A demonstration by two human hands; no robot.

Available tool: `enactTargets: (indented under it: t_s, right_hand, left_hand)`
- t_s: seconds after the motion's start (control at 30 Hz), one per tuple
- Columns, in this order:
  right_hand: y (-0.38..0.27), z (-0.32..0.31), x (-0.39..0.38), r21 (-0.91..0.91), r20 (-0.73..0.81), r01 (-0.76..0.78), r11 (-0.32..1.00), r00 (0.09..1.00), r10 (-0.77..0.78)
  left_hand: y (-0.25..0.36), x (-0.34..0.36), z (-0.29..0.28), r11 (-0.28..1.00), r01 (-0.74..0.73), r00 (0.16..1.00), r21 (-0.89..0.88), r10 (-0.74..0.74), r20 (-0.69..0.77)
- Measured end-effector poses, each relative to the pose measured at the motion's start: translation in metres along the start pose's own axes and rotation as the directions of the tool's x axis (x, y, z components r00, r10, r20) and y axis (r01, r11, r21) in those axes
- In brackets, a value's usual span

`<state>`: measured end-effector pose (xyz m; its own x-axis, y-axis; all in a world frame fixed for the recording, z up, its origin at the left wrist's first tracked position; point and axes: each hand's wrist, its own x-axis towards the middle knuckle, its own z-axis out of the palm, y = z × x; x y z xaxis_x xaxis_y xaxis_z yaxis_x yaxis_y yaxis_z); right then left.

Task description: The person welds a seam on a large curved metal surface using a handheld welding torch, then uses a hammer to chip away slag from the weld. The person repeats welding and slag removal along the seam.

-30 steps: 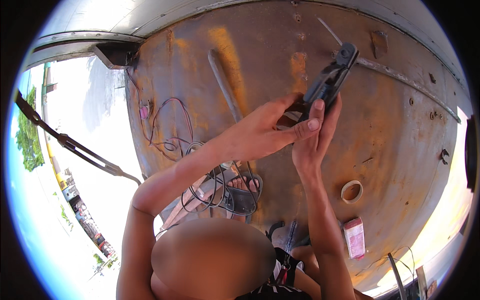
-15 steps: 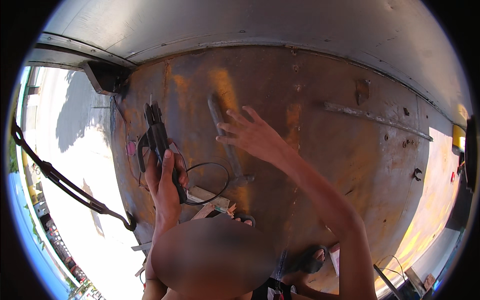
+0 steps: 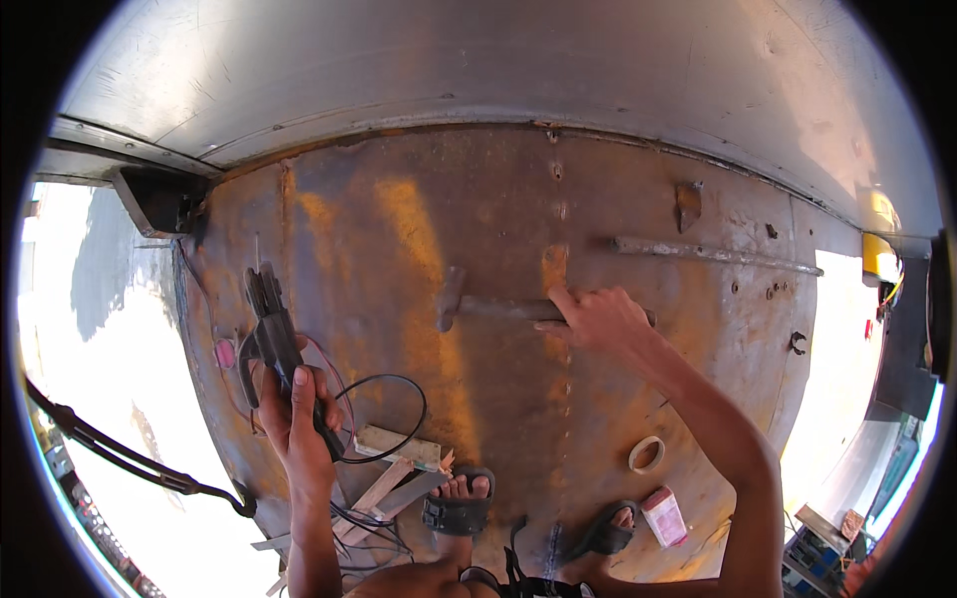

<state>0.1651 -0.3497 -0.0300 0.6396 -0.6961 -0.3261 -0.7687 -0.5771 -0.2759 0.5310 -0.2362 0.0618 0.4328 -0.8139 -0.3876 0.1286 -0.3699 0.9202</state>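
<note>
My left hand [image 3: 297,414] is wrapped around a black welding electrode holder [image 3: 277,334], with a thin rod standing up from its jaws. A black cable loops from the holder's lower end. To the right, my right hand [image 3: 603,317] is closed around the handle of a hammer [image 3: 508,310]. The hammer's dark head [image 3: 450,299] points left and the handle's end shows past my fingers. Whether the hammer touches the rusty metal floor [image 3: 508,219] or is lifted off it, I cannot tell.
A metal bar [image 3: 718,256] lies at the far right. Near my sandalled feet are wood pieces [image 3: 399,448], a tape ring [image 3: 646,454] and a red-and-white pack [image 3: 665,516]. A silvery metal wall [image 3: 478,60] rises at the far side. The floor's left edge [image 3: 214,399] borders bright ground.
My right hand has gone from open above the hammer to gripping its handle. The hammer has swung round, its head now pointing left. My left hand still holds the electrode holder; the view has shifted.
</note>
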Motion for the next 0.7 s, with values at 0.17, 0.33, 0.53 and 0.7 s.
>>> enactTargets:
  t_s: [0.17,0.33,0.53,0.7]
  right_hand:
    - [-0.007,-0.017,-0.012,0.903,-0.055,-0.242,0.355,0.754,0.654]
    - [-0.015,-0.061,0.02,0.797,-0.575,0.502,0.336,0.46,0.676]
    - [0.057,-0.006,0.061,0.625,-0.518,-0.192,0.757,0.624,0.585]
    - [0.039,-0.028,0.039,0.572,-0.265,-0.449,0.686,0.691,0.673]
  left_hand:
    - [-0.004,0.006,0.012,0.999,0.039,0.999,0.003,-0.039,-0.002]
    - [-0.011,0.009,0.014,1.0,0.011,1.0,-0.003,-0.011,0.014]
    - [-0.012,0.008,0.019,1.0,-0.012,0.999,-0.023,0.013,0.034]
    - [-0.008,-0.002,0.009,0.999,-0.042,0.999,-0.016,0.042,-0.005]
